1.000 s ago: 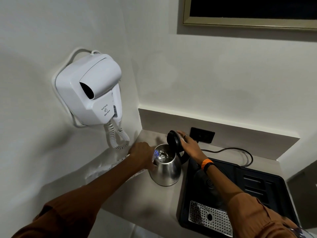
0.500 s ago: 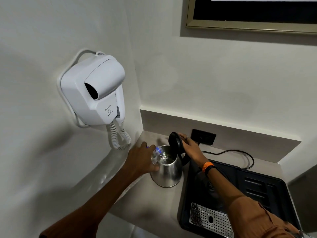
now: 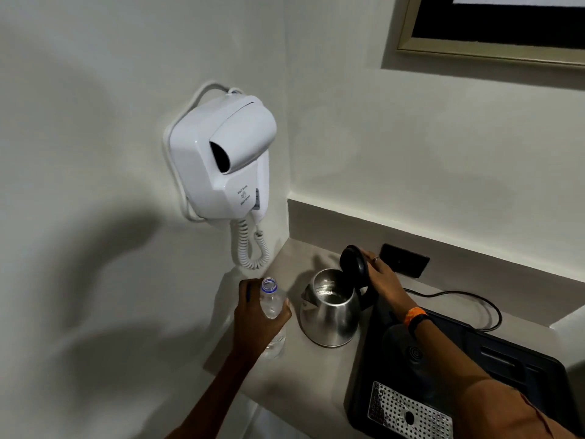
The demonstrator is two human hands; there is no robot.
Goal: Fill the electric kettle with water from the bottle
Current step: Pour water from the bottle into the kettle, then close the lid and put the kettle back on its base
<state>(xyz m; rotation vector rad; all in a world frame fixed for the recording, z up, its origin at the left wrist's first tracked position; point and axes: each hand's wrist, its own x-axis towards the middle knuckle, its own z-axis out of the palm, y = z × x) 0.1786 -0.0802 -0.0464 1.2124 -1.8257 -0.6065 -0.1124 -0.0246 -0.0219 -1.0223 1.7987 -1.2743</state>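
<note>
A: Hands?
B: Left hand (image 3: 258, 315) wrapped round clear plastic bottle (image 3: 271, 307), fingers curled shut on its upper body. Bottle upright, cap off, blue ring at neck, base at or just above tabletop (image 3: 304, 369) — can't tell if touching. Right hand (image 3: 384, 282) on black lid (image 3: 354, 264) of kettle (image 3: 329, 315), fingers pressed against lid's back, holding it tipped up and open. Ring on one finger, orange and black band at wrist.
A: Kettle where?
B: On tabletop, just right of bottle, small gap betw. them. Near back corner, left of black tray (image 3: 506, 359).
A: Materials, shapes?
B: Kettle: brushed steel, rounded body wider at bottom, shiny inside, small spout facing bottle, black handle on right side. Lid round, matte black plastic. Bottle thin, see-through, ribbed lower down, lower part hidden by hand. Tabletop smooth, pale beige. Tray glossy black w/ moulded recesses and perforated metal grate (image 3: 408, 413) at front edge.
A: Rest?
B: White plastic hair dryer (image 3: 221, 160) on left wall, coiled cord (image 3: 250, 245) hanging under it. Black socket plate (image 3: 403, 259) on back ledge, black cable (image 3: 468, 299) looping over tabletop behind tray. Framed panel (image 3: 493, 26) at top right, pale gold edge.
</note>
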